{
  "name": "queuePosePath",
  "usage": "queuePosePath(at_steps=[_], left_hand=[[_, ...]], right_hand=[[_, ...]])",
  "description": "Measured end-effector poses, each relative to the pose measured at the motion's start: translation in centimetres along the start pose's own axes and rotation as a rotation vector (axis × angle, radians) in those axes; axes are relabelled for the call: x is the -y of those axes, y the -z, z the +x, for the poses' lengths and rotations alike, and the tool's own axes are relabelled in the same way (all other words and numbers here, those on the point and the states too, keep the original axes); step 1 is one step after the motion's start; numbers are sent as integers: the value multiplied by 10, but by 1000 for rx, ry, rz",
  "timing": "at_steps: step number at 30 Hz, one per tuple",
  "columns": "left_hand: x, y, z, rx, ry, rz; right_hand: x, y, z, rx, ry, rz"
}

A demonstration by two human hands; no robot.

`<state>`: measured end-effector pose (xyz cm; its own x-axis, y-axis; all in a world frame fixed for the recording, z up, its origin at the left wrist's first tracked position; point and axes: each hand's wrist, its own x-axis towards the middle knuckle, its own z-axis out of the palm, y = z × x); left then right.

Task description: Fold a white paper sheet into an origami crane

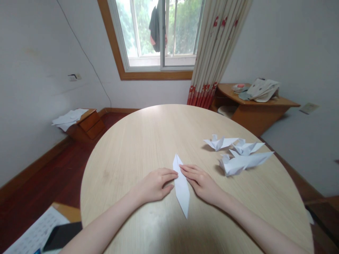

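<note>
A long white folded paper (182, 190), pointed at both ends, lies on the round wooden table (127, 141) in front of me. Near its upper half, the fingertips of my left hand (157, 183) rest on its left side, fingers stretched out and thumb a little apart. From the other side, my right hand (201, 181) touches the upper right edge with extended fingers laid flat. A crease runs down the paper's upper tip. To the right stand three folded white paper birds: one at the back (219, 142), one in the middle (247, 147) and a larger one in front (242, 164).
At lower left, a dark phone-like device (62, 237) and a printed sheet (34, 229) lie beside the table. A small drawer cabinet (91, 125) holds papers (70, 118). A corner desk (265, 106) with a cloth bag (263, 90) stands by the curtain (212, 60).
</note>
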<state>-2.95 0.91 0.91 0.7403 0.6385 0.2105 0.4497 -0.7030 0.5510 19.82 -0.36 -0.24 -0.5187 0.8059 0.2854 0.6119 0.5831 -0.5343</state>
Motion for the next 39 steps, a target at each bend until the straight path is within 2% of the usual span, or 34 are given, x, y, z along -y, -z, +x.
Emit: queuePosePath(at_steps=[5, 13, 19, 25, 29, 35, 39], left_hand=[[0, -1, 1, -13, 1, 47], [-2, 0, 2, 1, -35, 80], [0, -7, 3, -61, -44, 114], [-2, -6, 4, -94, -10, 46], [-5, -7, 6, -104, 46, -13], [-6, -13, 7, -174, 213, -142], [-5, -16, 7, -196, 256, -236]], right_hand=[[0, 7, -1, 96, -5, 61], [-1, 11, -3, 159, 23, 35], [-2, 6, -3, 98, 49, -59], [5, 0, -1, 15, 37, 7], [12, 0, 1, -31, 29, 72], [13, -6, 0, -87, -109, 124], [12, -8, 1, -96, -108, 105]])
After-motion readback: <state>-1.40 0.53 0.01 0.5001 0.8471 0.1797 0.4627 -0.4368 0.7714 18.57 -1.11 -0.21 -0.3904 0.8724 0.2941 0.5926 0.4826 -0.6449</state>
